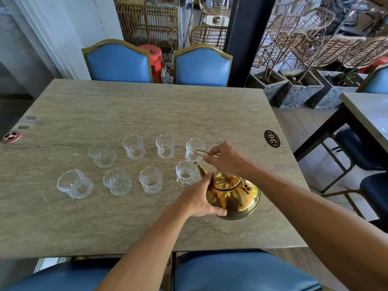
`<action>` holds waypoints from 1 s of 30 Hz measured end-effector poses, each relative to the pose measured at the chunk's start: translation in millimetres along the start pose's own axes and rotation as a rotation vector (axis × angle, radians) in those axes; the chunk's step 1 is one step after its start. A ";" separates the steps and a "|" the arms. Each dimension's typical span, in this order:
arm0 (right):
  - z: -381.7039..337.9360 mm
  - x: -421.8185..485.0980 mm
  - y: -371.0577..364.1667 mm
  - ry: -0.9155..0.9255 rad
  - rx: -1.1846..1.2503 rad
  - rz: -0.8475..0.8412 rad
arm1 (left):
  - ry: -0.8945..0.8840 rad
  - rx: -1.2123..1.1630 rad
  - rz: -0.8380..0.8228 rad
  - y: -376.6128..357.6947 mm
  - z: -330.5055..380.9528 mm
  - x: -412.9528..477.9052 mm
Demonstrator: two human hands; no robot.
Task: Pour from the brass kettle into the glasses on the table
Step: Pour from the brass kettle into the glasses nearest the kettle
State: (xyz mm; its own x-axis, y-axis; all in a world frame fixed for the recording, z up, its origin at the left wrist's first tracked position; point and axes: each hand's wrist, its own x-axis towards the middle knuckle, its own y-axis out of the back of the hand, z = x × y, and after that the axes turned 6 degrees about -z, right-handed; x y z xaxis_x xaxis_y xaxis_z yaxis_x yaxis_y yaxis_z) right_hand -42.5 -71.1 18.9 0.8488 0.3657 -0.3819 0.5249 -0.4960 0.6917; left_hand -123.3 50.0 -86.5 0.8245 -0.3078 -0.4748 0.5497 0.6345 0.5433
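Note:
A shiny brass kettle is at the right of the stone table, its spout pointing up-left toward the nearest glass. My left hand cups the kettle's left side. My right hand grips the kettle's thin wire handle above the lid. Several clear cut glasses stand in two rows left of the kettle, among them a far-row glass just behind the handle and a near-row glass at the far left. All the glasses look empty.
A black oval number plaque sits on the table's right side and a red round disc at its left edge. Two blue chairs stand at the far side. Another table and stone planters are to the right.

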 end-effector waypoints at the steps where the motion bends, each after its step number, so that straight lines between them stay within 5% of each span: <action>1: 1.5 0.3 1.7 0.009 0.009 0.005 | 0.003 0.009 0.010 0.6 2.2 0.6; 11: 7.5 13.9 27.0 0.072 0.015 0.079 | 0.001 0.034 0.025 26.1 30.4 13.8; 30: -20.1 69.8 43.8 -0.051 -0.124 -0.048 | -0.014 -0.194 -0.037 50.8 21.8 53.8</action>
State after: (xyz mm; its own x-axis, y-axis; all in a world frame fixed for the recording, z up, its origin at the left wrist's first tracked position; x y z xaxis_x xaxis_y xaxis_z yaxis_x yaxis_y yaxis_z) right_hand 38.5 -51.5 34.9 0.8266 0.3447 -0.4450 0.5560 -0.3765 0.7411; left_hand -48.1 50.2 -69.3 0.8069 -0.3423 -0.4813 0.5443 0.7472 0.3812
